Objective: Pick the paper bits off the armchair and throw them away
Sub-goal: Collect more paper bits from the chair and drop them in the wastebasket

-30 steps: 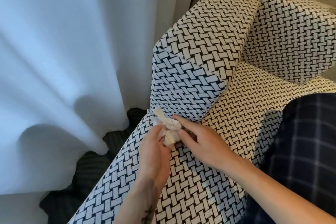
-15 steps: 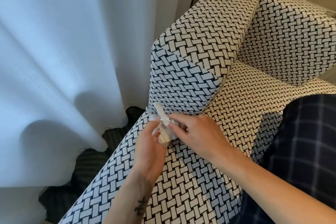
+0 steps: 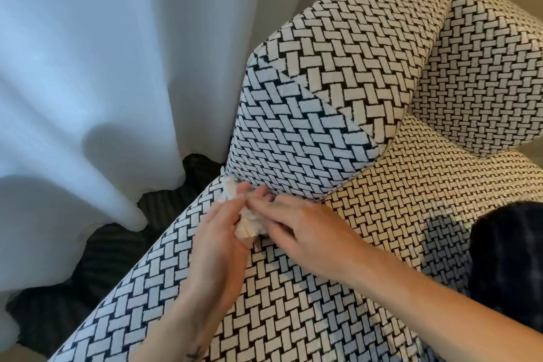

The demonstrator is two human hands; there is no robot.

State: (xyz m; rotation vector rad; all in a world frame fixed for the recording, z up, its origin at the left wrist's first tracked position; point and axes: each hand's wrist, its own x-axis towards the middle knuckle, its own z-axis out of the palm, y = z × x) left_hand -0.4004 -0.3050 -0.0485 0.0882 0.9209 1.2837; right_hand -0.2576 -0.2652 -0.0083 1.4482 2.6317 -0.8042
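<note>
Head view: your left hand [image 3: 217, 232] and right hand [image 3: 311, 232] have closed in, fingers of both gripping the paper [image 3: 248, 223] against the armchair [image 3: 293, 126]. It looks gathered; binning remains.

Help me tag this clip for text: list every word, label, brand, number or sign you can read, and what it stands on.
None can be read. The armchair bears only a woven pattern; the paper bits and the curtain look blank.
A small dark mark on the left forearm is cut off at the frame edge and unreadable.
</note>
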